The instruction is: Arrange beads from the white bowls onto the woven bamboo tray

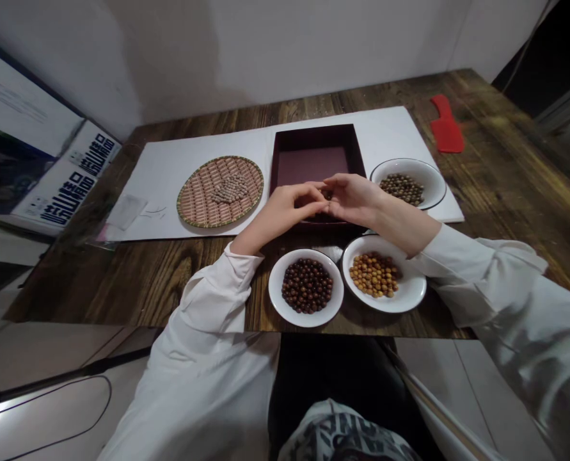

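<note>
Two bare hands meet at the centre of the frame, over the near side of a dark red box. The right hand is cupped, palm turned up; the left hand is bent, its fingertips brought against the right's fingers. A few small brown beads show in the gap between them, seemingly in the right palm. Below, in the lower centre, sit a bowl of dark beads and, just to its right, a bowl of yellow beads.

To do this well, I'd keep the right palm deep and level, pinch one bead at a time, and stay low over the box so a slip lands inside.

The fingers hide what the left fingertips pinch, if anything; I cannot tell how firmly either hand grips. The hands also cover the box's near part, and the right forearm overlaps the yellow beads' bowl.
</note>
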Available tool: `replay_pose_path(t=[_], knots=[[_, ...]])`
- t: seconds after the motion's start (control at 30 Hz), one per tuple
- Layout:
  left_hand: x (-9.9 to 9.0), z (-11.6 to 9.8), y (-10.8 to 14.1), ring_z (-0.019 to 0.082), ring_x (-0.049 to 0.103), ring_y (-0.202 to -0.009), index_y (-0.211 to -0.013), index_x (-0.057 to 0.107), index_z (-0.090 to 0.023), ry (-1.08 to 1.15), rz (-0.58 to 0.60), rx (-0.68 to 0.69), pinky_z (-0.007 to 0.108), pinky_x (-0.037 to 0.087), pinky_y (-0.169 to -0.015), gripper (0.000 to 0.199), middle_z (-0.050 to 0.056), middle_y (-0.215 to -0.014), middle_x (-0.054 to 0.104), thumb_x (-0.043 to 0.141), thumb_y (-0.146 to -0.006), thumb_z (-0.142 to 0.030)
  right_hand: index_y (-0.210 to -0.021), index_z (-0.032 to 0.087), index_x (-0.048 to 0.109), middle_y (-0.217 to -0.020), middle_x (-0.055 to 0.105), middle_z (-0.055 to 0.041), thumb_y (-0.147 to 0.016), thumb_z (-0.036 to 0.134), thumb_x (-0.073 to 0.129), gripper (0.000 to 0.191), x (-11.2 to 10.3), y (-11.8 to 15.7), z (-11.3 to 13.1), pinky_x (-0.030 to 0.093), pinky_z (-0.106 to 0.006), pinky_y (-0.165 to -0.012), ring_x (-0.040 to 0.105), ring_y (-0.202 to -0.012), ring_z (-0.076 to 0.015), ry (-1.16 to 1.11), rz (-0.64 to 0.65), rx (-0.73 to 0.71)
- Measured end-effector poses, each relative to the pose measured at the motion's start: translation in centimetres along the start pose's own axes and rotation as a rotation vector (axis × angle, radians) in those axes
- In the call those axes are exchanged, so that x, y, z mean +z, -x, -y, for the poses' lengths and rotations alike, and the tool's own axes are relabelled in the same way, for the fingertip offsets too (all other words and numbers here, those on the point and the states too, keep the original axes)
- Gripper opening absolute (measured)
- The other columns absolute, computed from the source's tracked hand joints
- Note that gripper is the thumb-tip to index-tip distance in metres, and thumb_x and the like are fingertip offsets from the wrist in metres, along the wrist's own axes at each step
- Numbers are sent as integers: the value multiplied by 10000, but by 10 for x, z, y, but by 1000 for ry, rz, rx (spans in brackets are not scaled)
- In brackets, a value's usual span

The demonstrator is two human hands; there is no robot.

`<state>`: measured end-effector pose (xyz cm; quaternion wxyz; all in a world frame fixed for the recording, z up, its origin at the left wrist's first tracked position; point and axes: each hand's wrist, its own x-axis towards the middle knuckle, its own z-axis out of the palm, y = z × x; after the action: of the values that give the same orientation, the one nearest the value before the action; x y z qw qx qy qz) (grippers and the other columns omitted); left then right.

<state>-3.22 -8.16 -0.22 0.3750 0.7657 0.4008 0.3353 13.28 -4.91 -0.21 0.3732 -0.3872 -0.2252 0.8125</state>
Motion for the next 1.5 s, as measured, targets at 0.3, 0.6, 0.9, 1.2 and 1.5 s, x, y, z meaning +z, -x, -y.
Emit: replay_pose_path(t=[0.3,0.6,0.9,1.2,1.5], knots=[[5,10,-2,104,631,-757,-907,642,-151,-271,-224,-26,207,461,-727,96,1,-833,694,624,-833,-93,-1005,90,610,-812,686,-110,-907,70,323,304,1,1,-1,598,-234,-754,678,-793,-154,-8,65,13],[6,4,0,125,640,-801,-961,646,-139,-413,-160,-69,237,474,-786,131,28,-905,712,600,-851,-85,-949,80,611,-797,677,-113,-911,54,314,301,-1,0,-1,599,-248,-775,684,-762,-149,0,91,23],[7,5,0,157,650,-868,-965,630,-134,-491,-91,-115,271,482,-821,94,55,-969,713,584,-887,-105,-912,132,593,-826,698,-86,-906,23,334,281,2,4,-3,612,-269,-746,682,-766,-151,16,108,17],[7,3,0,174,660,-915,-944,622,-135,-487,-82,-122,289,486,-856,60,64,-991,714,586,-900,-114,-926,115,597,-840,704,-92,-913,14,332,284,-1,3,-3,622,-271,-726,697,-783,-163,21,120,21],[7,4,1,186,661,-972,-961,610,-130,-491,-66,-123,324,496,-916,64,80,-1019,705,569,-914,-117,-953,102,649,-864,719,-81,-893,-18,420,265,4,6,-4,613,-232,-789,684,-814,-137,107,65,-15]])
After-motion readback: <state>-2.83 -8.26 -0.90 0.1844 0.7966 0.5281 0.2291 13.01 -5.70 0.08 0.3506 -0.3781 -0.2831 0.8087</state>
